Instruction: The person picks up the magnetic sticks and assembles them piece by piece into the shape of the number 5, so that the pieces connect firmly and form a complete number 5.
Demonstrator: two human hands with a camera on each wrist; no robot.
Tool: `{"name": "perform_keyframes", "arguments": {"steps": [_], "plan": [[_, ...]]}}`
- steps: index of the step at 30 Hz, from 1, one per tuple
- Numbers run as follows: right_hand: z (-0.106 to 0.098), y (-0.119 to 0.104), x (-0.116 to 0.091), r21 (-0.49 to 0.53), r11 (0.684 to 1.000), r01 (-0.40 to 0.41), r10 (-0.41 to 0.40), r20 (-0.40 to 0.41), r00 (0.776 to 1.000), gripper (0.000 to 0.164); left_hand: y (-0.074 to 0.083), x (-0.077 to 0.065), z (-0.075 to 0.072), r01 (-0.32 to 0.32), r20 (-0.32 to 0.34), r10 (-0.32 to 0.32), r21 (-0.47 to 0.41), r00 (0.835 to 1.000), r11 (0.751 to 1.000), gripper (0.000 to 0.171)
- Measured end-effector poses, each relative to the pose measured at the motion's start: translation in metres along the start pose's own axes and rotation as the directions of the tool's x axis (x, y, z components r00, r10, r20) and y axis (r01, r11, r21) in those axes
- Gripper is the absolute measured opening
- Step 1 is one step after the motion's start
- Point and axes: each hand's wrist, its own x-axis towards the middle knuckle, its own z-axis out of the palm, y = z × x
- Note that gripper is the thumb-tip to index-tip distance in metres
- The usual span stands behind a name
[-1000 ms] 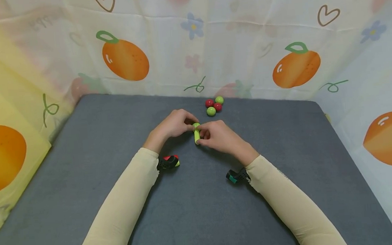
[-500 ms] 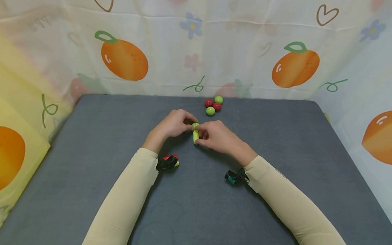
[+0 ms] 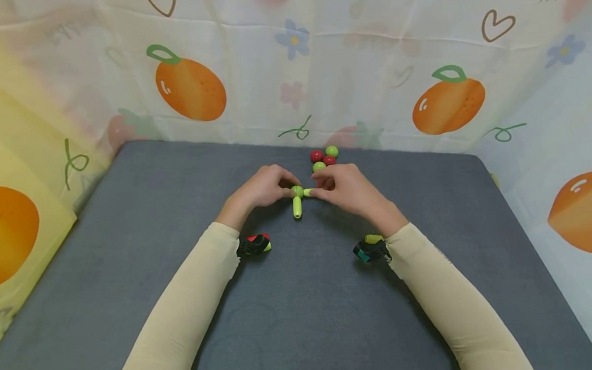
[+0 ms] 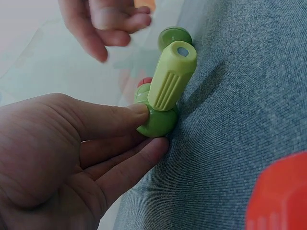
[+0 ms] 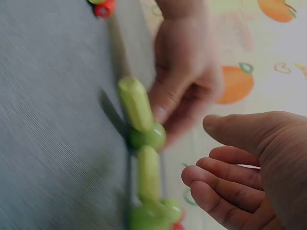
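My left hand (image 3: 265, 186) pinches a green ball (image 4: 160, 123) between thumb and fingers, low over the grey table. A ridged yellow-green magnetic rod (image 4: 173, 74) with a metal disc in its end joins that ball and points toward me in the head view. A second yellow-green rod (image 5: 148, 172) extends from the ball toward the right. Beside it is my right hand (image 3: 345, 188); the right wrist view shows that hand (image 5: 240, 177) with relaxed fingers, apart from the rods and holding nothing.
Behind the hands, red balls (image 3: 316, 156) and green balls (image 3: 332, 151) sit clustered on the grey table (image 3: 295, 322). A red piece (image 3: 258, 237) lies by the left wrist, partly hidden. A yellow-green piece (image 3: 373, 238) shows by the right wrist. A fruit-print curtain (image 3: 348, 49) hangs behind.
My right hand has left the near-pointing rod and shifted right and slightly away from me, uncovering the rod at the ball's right. My left hand keeps its pinch in place.
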Motion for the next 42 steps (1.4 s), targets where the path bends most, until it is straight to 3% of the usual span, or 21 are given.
{"name": "perform_keyframes", "arguments": {"steps": [8,15,19,30,42], "plan": [[-0.044,0.020,0.014,0.009,0.999,-0.051,0.051,-0.016,0.999,0.034,0.001,-0.002,-0.001,0.004,0.013,-0.004,-0.013,1.000,1.000,0.025],[-0.061,0.049,0.032,-0.001,0.992,-0.125,0.125,-0.014,0.992,0.033,0.001,-0.002,-0.001,0.006,0.013,-0.006,-0.011,1.000,1.000,0.025],[-0.059,0.060,0.041,-0.007,0.990,-0.139,0.139,-0.017,0.990,0.032,0.001,-0.003,-0.001,0.011,0.012,-0.011,-0.011,1.000,1.000,0.025],[-0.036,0.082,0.063,-0.106,0.991,-0.076,0.077,0.003,0.997,0.028,0.001,-0.003,0.000,0.015,0.015,-0.015,-0.010,1.000,1.000,0.026],[-0.027,0.083,0.060,-0.171,0.981,-0.094,0.103,0.045,0.994,0.025,0.001,-0.002,0.000,0.019,0.009,-0.018,-0.015,1.000,1.000,0.025]]}}
